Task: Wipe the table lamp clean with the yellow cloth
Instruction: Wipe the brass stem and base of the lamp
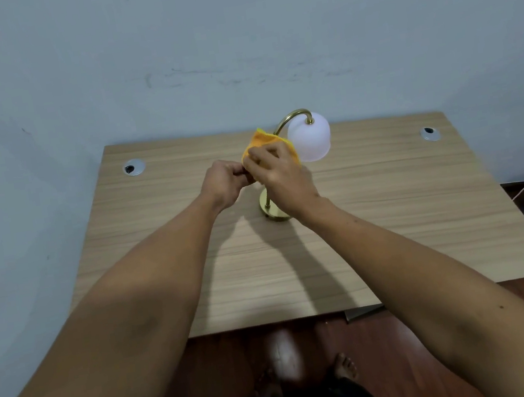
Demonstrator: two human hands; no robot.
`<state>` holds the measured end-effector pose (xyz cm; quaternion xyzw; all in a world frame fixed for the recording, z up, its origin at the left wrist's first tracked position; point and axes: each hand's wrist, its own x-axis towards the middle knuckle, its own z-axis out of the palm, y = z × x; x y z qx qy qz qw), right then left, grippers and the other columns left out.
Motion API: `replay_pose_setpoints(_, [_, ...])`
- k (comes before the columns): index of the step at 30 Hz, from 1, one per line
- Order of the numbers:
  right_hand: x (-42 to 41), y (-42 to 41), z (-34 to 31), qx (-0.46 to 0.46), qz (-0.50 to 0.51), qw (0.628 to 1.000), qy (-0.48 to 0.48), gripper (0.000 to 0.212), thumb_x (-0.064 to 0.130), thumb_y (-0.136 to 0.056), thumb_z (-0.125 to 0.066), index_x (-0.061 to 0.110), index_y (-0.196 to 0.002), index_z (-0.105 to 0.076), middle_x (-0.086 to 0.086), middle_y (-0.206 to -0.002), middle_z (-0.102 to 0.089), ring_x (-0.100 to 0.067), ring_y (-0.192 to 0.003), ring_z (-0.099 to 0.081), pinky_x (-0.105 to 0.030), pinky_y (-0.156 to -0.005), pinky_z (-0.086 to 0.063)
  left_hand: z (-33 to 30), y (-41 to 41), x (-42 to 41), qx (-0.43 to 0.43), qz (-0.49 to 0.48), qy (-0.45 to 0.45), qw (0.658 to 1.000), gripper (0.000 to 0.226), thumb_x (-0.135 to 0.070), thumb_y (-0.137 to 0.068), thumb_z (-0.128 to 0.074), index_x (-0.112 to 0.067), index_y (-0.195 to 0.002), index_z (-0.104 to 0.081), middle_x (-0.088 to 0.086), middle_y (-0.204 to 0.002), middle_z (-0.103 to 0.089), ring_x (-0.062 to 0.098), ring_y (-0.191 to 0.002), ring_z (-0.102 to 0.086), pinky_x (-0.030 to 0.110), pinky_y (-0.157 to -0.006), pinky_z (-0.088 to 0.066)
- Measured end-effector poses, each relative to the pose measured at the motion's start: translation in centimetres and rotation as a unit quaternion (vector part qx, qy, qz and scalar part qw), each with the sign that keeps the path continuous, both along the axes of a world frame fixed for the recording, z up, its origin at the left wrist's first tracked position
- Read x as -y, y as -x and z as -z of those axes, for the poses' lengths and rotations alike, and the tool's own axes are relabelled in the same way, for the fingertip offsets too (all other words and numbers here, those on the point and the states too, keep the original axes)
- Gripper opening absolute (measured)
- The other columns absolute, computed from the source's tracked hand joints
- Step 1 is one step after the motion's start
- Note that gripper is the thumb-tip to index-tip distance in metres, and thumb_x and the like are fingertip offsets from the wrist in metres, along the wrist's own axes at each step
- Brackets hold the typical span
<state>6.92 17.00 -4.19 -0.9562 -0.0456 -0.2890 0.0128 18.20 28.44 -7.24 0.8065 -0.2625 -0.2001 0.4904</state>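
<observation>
The small brass table lamp with a curved neck and white bell shade (pixel 309 138) stands near the back of the light wooden tabletop (pixel 392 213). The right hand (pixel 278 170) is closed around the soft yellow cloth (pixel 262 142), wrapped on the thin stem. The left hand (pixel 226 183) pinches the stem beside it. Rub slowly and keep the stem steady, or the lamp may tip. The shade hangs just beside the cloth. Two round holes sit far apart.

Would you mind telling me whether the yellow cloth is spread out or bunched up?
Bunched up: the yellow cloth is gathered around the lamp stem under the right hand.
</observation>
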Motion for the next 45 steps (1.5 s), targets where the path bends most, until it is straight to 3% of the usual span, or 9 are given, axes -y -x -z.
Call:
replay_pose_setpoints(3, [0.8,0.0,-0.5,0.033,-0.058,0.992,0.111,0.059,-0.011,-0.095,-0.016,0.0,-0.091,-0.074,-0.009,-0.103,-0.066,-0.032,-0.092,-0.069,-0.029,-0.08,-0.051,0.4,-0.5,-0.1,0.015,0.007,-0.023,1.0,0.015,0.0,-0.085,-0.071,-0.011,-0.078,-0.076,-0.006,-0.071,-0.066,0.002,-0.08,-0.057,0.024,-0.078,-0.05])
replay_pose_setpoints(9, [0.6,0.5,0.6,0.02,0.039,0.986,-0.163,0.044,-0.022,-0.075,-0.066,-0.002,-0.113,-0.072,-0.022,-0.117,-0.067,-0.046,-0.099,-0.06,-0.047,-0.087,-0.052,0.7,-0.6,-0.1,-0.047,0.005,0.011,0.999,0.016,-0.012,-0.084,-0.079,-0.009,-0.1,-0.081,0.005,-0.095,-0.079,0.008,-0.092,-0.065,0.036,-0.097,-0.052])
replay_pose_setpoints(15, [1.6,0.6,0.1,-0.021,0.0,0.992,-0.123,0.048,-0.023,-0.076,-0.065,0.0,-0.118,-0.071,-0.02,-0.118,-0.068,-0.046,-0.102,-0.06,-0.047,-0.087,-0.053,0.7,-0.7,-0.1,-0.058,0.0,0.014,0.998,0.013,-0.013,-0.084,-0.08,-0.011,-0.096,-0.082,0.002,-0.087,-0.075,0.009,-0.087,-0.064,0.035,-0.089,-0.05])
replay_pose_setpoints(18, [1.6,1.4,0.8,0.011,0.036,0.973,-0.227,0.041,-0.014,-0.081,-0.062,0.002,-0.117,-0.073,-0.018,-0.115,-0.068,-0.04,-0.108,-0.059,-0.04,-0.093,-0.049,0.5,-0.5,0.0,-0.073,-0.008,0.022,0.997,0.018,-0.011,-0.084,-0.08,-0.005,-0.101,-0.079,0.007,-0.101,-0.078,0.014,-0.102,-0.069,0.039,-0.108,-0.051])
replay_pose_setpoints(23, [2.0,2.9,1.9,0.07,0.136,0.918,-0.365,0.032,-0.012,-0.083,-0.063,0.0,-0.11,-0.075,-0.016,-0.103,-0.069,-0.036,-0.099,-0.063,-0.048,-0.09,-0.052,0.5,-0.4,0.2,-0.076,-0.011,0.015,0.997,0.015,-0.012,-0.084,-0.081,-0.007,-0.098,-0.079,0.003,-0.095,-0.076,0.013,-0.1,-0.069,0.039,-0.11,-0.05])
replay_pose_setpoints(33, [1.3,-0.1,0.4,0.024,-0.014,0.982,-0.189,0.042,-0.02,-0.074,-0.061,-0.004,-0.111,-0.073,-0.02,-0.112,-0.07,-0.044,-0.097,-0.063,-0.051,-0.093,-0.049,0.4,-0.8,0.0,-0.06,0.001,-0.003,0.998,0.014,-0.012,-0.084,-0.08,-0.008,-0.097,-0.08,0.002,-0.087,-0.073,0.01,-0.089,-0.063,0.038,-0.096,-0.052])
replay_pose_setpoints(37, [2.2,1.9,2.7,0.036,0.089,0.943,-0.319,0.036,-0.01,-0.083,-0.061,0.004,-0.113,-0.075,-0.012,-0.112,-0.069,-0.035,-0.103,-0.059,-0.042,-0.093,-0.049,0.5,-0.3,0.1,-0.086,-0.022,0.017,0.996,0.018,-0.008,-0.084,-0.079,-0.002,-0.1,-0.078,0.008,-0.098,-0.075,0.014,-0.097,-0.068,0.038,-0.107,-0.052])
replay_pose_setpoints(42, [4.6,4.9,5.6,0.007,0.176,0.854,-0.49,0.036,-0.008,-0.079,-0.056,0.012,-0.101,-0.075,-0.002,-0.096,-0.07,-0.025,-0.095,-0.064,-0.049,-0.091,-0.052,1.3,0.9,0.1,-0.123,-0.069,0.052,0.989,0.032,-0.008,-0.082,-0.081,0.003,-0.111,-0.073,0.006,-0.098,-0.075,0.013,-0.094,-0.069,0.024,-0.094,-0.053])
replay_pose_setpoints(45, [5.9,5.4,7.0,-0.021,0.206,0.815,-0.541,0.04,-0.005,-0.083,-0.054,0.017,-0.109,-0.075,0.005,-0.1,-0.068,-0.018,-0.099,-0.064,-0.043,-0.096,-0.054,2.2,1.9,0.2,-0.126,-0.1,0.037,0.986,0.048,-0.01,-0.081,-0.083,0.001,-0.124,-0.067,0.016,-0.114,-0.073,0.026,-0.108,-0.07,0.034,-0.104,-0.054])
